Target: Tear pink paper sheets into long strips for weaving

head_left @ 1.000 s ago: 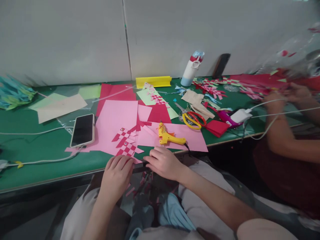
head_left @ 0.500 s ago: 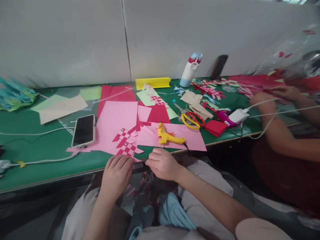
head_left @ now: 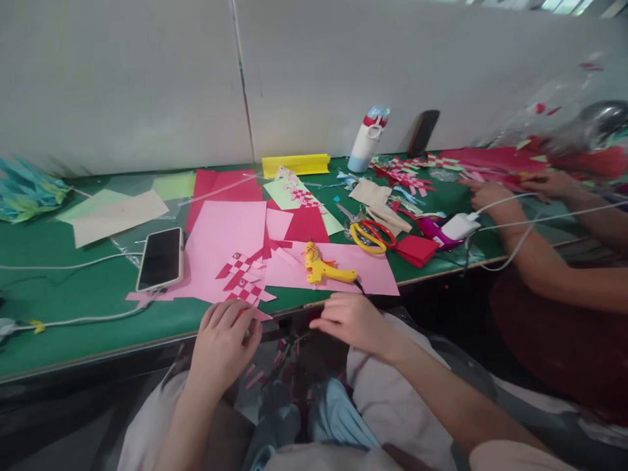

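My left hand (head_left: 220,343) is closed at the table's front edge over a woven paper fish, mostly hidden by the fingers; its pink tip (head_left: 263,316) shows beside them. Just beyond lie two red-and-pink woven paper fish (head_left: 238,268) with small eyes, overlapping on pink paper (head_left: 228,229). To the right, my right hand (head_left: 350,322) hovers at the edge, apart from the left, its fingers drawn together. Whatever it may pinch is too small to make out. The nearest thing to it is a yellow glue gun (head_left: 326,269), lying on a pink sheet (head_left: 383,271).
A phone (head_left: 161,260) with a cable lies left. Scissors (head_left: 370,237), folded red paper (head_left: 416,250) and a white charger (head_left: 458,227) lie right. A bottle (head_left: 367,140) stands by the wall. Another person's hands (head_left: 498,199) work at far right. Paper scraps (head_left: 255,376) litter the floor.
My right hand has drawn away to the right from my left hand, so a gap lies between them. The left stays near the table edge. The view has shifted slightly.
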`<state>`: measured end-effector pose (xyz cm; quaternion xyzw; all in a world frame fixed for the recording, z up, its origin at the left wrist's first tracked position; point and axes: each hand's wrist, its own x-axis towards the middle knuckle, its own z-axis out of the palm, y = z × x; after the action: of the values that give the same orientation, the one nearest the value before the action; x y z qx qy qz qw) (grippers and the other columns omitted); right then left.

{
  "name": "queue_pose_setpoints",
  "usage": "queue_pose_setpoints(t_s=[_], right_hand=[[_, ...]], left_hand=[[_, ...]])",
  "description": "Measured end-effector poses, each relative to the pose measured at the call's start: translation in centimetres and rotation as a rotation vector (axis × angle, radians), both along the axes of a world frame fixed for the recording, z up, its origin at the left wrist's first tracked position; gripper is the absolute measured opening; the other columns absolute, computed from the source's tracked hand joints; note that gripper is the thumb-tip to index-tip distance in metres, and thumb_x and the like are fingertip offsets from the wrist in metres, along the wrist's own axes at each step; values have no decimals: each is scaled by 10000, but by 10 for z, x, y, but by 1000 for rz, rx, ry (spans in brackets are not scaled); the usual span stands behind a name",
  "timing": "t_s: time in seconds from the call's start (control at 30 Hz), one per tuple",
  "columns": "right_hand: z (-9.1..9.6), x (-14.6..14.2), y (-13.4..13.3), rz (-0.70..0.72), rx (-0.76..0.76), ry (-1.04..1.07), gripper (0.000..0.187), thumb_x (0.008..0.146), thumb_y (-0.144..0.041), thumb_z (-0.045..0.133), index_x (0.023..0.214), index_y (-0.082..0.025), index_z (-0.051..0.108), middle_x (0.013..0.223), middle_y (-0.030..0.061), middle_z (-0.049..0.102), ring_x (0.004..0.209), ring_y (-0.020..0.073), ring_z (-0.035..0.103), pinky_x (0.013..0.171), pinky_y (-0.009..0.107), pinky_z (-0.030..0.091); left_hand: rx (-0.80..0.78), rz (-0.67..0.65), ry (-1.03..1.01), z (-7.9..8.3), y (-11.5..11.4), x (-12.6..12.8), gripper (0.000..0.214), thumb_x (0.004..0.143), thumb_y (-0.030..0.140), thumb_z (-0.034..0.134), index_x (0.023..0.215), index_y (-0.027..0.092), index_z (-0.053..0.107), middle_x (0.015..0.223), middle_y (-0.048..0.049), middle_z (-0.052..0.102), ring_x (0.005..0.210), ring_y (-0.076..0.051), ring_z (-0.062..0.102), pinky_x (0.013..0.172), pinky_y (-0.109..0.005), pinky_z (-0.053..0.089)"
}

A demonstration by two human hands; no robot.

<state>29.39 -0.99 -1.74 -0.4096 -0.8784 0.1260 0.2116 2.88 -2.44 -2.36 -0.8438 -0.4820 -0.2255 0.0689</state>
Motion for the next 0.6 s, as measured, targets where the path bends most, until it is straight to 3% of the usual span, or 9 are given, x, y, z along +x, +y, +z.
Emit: queue_pose_setpoints(t_s=[0.07,0.13,0.2,0.4,0.6], right_hand=[[5,10,8,-143,48,12,283,879,-331,562,655,-169,622,668,36,619,696,166,574,661,283,414],[8,19,19,-229,110,-10,136,855,-276,582,875,-154,639,866,83,645,845,209,586,750,313,441],[8,27,31,-284,153,-126,253,857,-294,568,1051,-136,608,1019,135,611,973,266,555,836,381,441],[-1,34,53,-277,85,-291,481,827,-463,593,1180,-137,569,1065,157,565,1036,310,530,863,436,437],[-6,34,58,-255,54,-324,387,866,-388,564,1151,-126,557,997,144,592,934,283,573,789,406,462]], left_hand=[[-6,19,-13,2,3,1,116,834,202,552,912,187,635,944,-73,670,945,-251,577,852,-415,444],[-30,35,-22,3,7,1,120,844,203,540,914,180,634,926,-75,665,932,-248,571,844,-407,453],[-63,45,-29,3,14,3,127,854,207,530,919,173,634,908,-76,661,908,-243,567,838,-399,461],[-159,47,-57,6,32,19,100,836,274,588,883,196,628,881,-72,634,886,-243,567,801,-389,475],[-242,131,63,8,40,31,148,853,314,556,808,178,594,851,-77,626,846,-243,590,699,-345,471]])
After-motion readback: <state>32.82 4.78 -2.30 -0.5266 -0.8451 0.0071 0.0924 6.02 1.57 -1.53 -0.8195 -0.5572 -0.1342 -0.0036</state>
